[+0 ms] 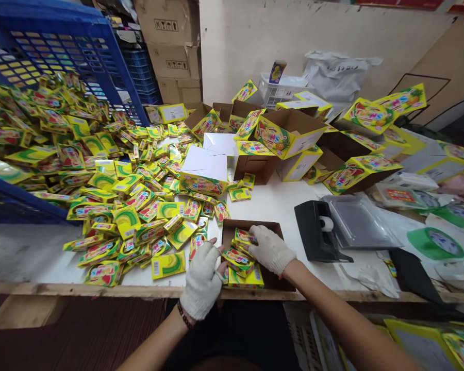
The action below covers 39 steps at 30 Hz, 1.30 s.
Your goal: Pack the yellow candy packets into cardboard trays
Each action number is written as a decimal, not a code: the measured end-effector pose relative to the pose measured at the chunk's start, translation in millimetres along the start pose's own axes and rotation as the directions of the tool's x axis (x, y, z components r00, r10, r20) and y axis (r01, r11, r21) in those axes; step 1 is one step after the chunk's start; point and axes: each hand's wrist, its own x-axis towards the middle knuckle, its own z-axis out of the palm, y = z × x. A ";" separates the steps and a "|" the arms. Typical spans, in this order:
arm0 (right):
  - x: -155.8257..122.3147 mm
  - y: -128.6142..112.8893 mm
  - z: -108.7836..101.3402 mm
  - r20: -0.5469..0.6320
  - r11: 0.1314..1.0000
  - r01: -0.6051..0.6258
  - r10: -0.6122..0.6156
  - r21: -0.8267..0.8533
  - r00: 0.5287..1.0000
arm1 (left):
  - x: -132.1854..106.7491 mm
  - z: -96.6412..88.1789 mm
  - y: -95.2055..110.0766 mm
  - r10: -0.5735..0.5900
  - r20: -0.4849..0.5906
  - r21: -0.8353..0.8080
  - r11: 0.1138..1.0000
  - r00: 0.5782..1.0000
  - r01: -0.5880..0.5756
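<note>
1. Small packs (239, 262), inside the brown-walled carton (229, 234) at the table edge (139, 291); tilted ones atop flat ones could slip or jam.
2. Left hand (204, 281), fingers curled against the packs; right hand (272, 250), fingers bent over them. Whether either grips cannot be told.
3. Loose heap (139, 216), left of the carton; a forearm's brush might send packs over the edge.
4. Blue crate (118, 56), packs spilling from its open side.

The blue crate (54, 20) was cut off by the left edge, both forearms (332, 306) by the bottom. The floor of the near carton (276, 279) was partly hidden by packets (239, 260); print on the bag (334, 82) could not be read.
</note>
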 end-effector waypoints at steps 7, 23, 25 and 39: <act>-7.6 5.6 -1.4 0.060 0.981 -0.085 0.097 -0.174 0.993 | 61.6 0.7 41.2 0.190 0.610 0.235 0.884 0.769 -0.405; -6.4 1.1 18.3 0.046 0.986 -0.166 0.167 -0.010 0.985 | -4.3 -39.5 25.1 -0.073 0.293 -0.166 0.978 0.953 0.126; -1.9 4.3 19.9 0.027 0.981 -0.192 0.191 0.039 0.981 | -28.6 -24.7 25.6 0.065 0.400 -0.105 0.994 0.914 -0.024; 14.7 7.6 10.8 0.077 0.986 0.042 -0.055 0.161 0.995 | -53.6 -10.6 20.9 0.333 0.247 0.013 0.938 0.910 -0.347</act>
